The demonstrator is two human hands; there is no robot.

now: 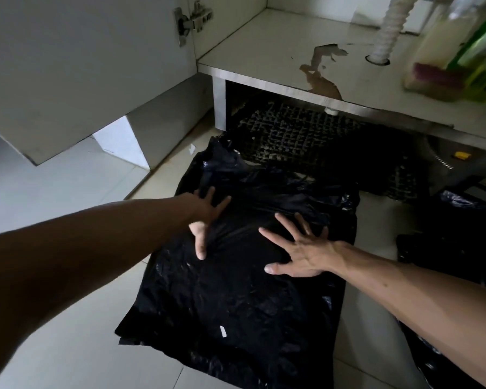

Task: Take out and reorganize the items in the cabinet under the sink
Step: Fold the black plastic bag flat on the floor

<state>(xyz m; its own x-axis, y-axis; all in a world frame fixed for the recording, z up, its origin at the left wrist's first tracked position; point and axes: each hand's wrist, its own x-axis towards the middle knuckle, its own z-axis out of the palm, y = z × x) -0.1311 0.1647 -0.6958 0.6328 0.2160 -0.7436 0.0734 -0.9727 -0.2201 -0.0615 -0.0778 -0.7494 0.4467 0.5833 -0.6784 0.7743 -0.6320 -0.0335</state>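
Observation:
A large black plastic bag (236, 290) lies spread flat on the tiled floor in front of the open cabinet (264, 60) under the sink. My left hand (205, 217) presses on the bag's upper left part with fingers spread and straight. My right hand (300, 248) lies flat on the bag to the right, fingers splayed. Inside the cabinet, at the right, stand a blurred pale bottle (432, 57) and a green one (483, 57).
The cabinet door (82, 66) stands open at the left. A white corrugated drain hose (387, 26) passes through the cabinet floor, which has a peeled brown patch (323, 80). A dark textured mat (306, 136) lies under the cabinet. More black plastic (455, 242) lies at right.

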